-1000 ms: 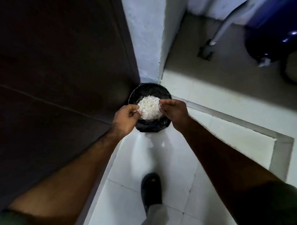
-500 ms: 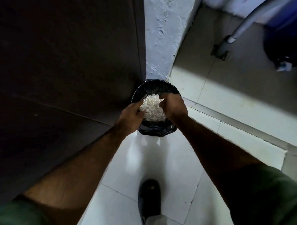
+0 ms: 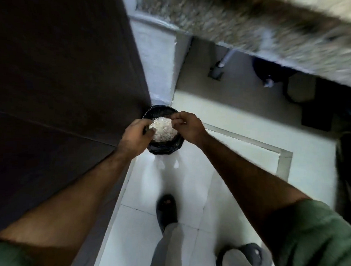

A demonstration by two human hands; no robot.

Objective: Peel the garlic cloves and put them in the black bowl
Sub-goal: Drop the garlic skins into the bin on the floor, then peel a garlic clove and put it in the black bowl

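Half the view on the L is a dark panel (image 3: 63, 69), door or cabinet side, can't tell which. Speckled counter (image 3: 254, 22) now fills the top R; it wasn't in view 0.5 s ago, so the head has tipped up, prob. person is straightening. White tiled floor (image 3: 240, 119) below, w/ a grey pipe (image 3: 224, 63) under the counter.

Both bare arms reach fwd over a black-lined bin (image 3: 164, 148) standing on the floor in the corner by the panel. Heap of white garlic skins (image 3: 162, 129) sits in the bin mouth, between the hands.

L hand (image 3: 136, 135): fingers curled, thumb at the heap's near edge; blur, can't tell if it grips any skins. R hand (image 3: 187, 126): fingertips bunched at the heap's far rim, also can't tell if it's pinching or already let go. Vs 0.5 s ago, hands have drawn a bit apart and more of the heap shows, so the skins look dumped or nearly so.

Garlic cloves and black bowl: neither in view. My read: peeling is done, this is waste disposal, task approx at its end. Next is freeing the fingers of stuck skins.
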